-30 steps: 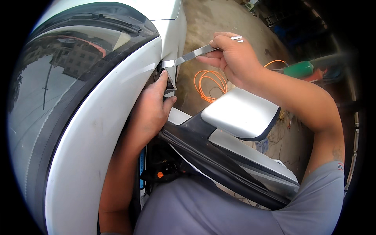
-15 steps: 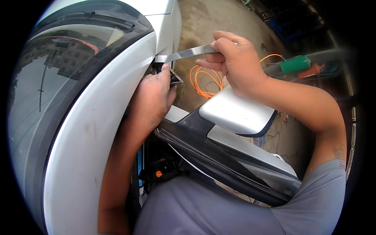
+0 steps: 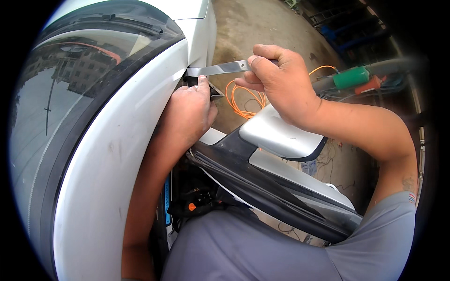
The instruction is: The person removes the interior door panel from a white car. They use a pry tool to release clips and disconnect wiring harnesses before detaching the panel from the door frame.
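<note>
My right hand (image 3: pixel 283 82) is closed round one end of a flat, shiny metal pry bar (image 3: pixel 220 69) with a small hole in it. The bar's far tip reaches the gap beside the base of the white car's windshield pillar (image 3: pixel 117 122). My left hand (image 3: pixel 190 105) is curled just below that tip, one fingertip raised against or very near the bar's lower edge. Its other fingers are mostly hidden, and what they grip cannot be made out. A dark bracket-like part (image 3: pixel 215 92) shows beyond the left hand.
The open car door (image 3: pixel 272 187) with its silver side mirror (image 3: pixel 276 133) lies below my right forearm. The windshield (image 3: pixel 70 93) is at the left. A coiled orange hose (image 3: pixel 241 110) rests on the concrete floor (image 3: pixel 253 28). A green cylinder (image 3: pixel 351 78) is at the right.
The bar has swung slightly flatter, and my right hand has shifted a little left and down. My left hand has moved slightly to the right, its fingertip still by the bar.
</note>
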`<action>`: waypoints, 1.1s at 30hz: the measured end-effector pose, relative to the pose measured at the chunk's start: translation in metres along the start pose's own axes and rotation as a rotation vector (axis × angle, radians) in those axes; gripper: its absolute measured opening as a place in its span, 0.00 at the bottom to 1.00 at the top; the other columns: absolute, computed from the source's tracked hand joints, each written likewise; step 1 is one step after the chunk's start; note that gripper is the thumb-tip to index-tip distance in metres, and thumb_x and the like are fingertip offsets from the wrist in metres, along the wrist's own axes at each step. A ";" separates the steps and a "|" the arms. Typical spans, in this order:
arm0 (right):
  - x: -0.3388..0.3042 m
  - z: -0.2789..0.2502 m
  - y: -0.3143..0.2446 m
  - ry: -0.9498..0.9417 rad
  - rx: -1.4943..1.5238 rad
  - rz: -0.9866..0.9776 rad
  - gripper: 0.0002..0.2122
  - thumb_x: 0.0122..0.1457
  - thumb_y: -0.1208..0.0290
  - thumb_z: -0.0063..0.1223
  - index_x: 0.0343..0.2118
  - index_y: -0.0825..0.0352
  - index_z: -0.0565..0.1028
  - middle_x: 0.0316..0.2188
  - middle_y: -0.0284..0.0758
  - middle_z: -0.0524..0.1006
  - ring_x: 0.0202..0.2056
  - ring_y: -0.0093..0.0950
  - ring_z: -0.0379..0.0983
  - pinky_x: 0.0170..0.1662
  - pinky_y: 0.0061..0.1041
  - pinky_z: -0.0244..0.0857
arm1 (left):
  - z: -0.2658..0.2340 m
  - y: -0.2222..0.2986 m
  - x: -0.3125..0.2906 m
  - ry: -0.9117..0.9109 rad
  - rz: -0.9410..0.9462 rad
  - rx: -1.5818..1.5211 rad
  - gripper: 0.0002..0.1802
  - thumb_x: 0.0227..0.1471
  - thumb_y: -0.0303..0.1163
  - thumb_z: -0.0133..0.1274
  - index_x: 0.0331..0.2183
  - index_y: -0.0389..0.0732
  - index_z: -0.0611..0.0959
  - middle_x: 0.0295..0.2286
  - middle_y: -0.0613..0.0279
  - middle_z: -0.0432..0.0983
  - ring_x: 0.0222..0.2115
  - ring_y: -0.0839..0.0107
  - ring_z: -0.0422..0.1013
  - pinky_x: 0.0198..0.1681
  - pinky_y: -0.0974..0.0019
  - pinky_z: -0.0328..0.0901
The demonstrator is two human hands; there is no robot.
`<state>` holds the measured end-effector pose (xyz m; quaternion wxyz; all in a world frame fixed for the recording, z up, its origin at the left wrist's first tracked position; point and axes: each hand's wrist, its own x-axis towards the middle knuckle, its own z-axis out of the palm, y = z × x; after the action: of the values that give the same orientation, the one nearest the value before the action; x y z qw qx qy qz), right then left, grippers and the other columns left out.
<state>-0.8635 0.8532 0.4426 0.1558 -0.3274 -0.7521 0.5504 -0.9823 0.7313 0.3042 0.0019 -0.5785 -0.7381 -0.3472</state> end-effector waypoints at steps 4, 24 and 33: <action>0.009 -0.015 -0.030 -0.192 -0.389 0.189 0.10 0.63 0.73 0.48 0.29 0.75 0.73 0.21 0.32 0.71 0.26 0.22 0.72 0.37 0.26 0.78 | 0.000 -0.001 -0.001 -0.015 -0.003 0.015 0.31 0.46 0.30 0.60 0.50 0.20 0.76 0.25 0.44 0.78 0.29 0.49 0.76 0.36 0.53 0.70; 0.033 -0.060 -0.082 -0.167 -0.403 0.314 0.13 0.60 0.73 0.56 0.43 0.78 0.75 0.20 0.27 0.70 0.19 0.15 0.68 0.26 0.25 0.76 | -0.036 0.037 0.011 0.139 0.250 -0.041 0.34 0.38 0.33 0.68 0.48 0.29 0.79 0.21 0.59 0.75 0.24 0.59 0.75 0.28 0.59 0.70; -0.016 -0.024 -0.163 -0.064 -1.151 0.205 0.09 0.62 0.70 0.48 0.31 0.70 0.76 0.21 0.32 0.74 0.27 0.25 0.78 0.30 0.29 0.74 | -0.113 0.079 -0.073 0.207 0.200 -0.376 0.21 0.45 0.17 0.60 0.45 0.31 0.82 0.37 0.41 0.81 0.34 0.54 0.79 0.39 0.61 0.74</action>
<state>-0.8899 0.8304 0.6043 -0.1240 -0.4136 -0.8988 0.0754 -0.9361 0.6181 0.4011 0.0041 -0.6001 -0.5955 -0.5340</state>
